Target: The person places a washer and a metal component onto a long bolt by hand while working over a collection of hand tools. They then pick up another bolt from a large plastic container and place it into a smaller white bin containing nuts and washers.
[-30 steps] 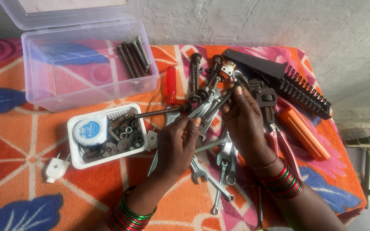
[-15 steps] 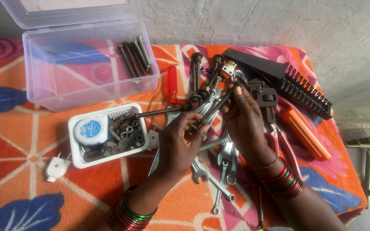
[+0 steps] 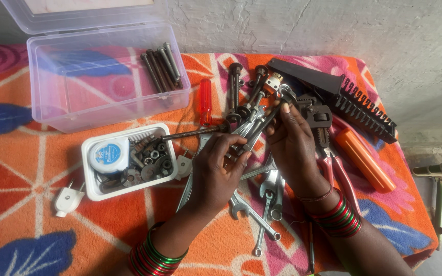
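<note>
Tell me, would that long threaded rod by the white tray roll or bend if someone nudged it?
The threaded rod looks like solid metal, so probably stiff and heavy for its thinness. Being round, it might roll, though the soft patterned cloth and the wrench pile at its end would likely stop it.

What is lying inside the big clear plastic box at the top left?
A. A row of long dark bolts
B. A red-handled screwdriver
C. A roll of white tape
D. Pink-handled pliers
A: the clear plastic box holds only a few long dark bolts lying side by side at its right end.
</note>
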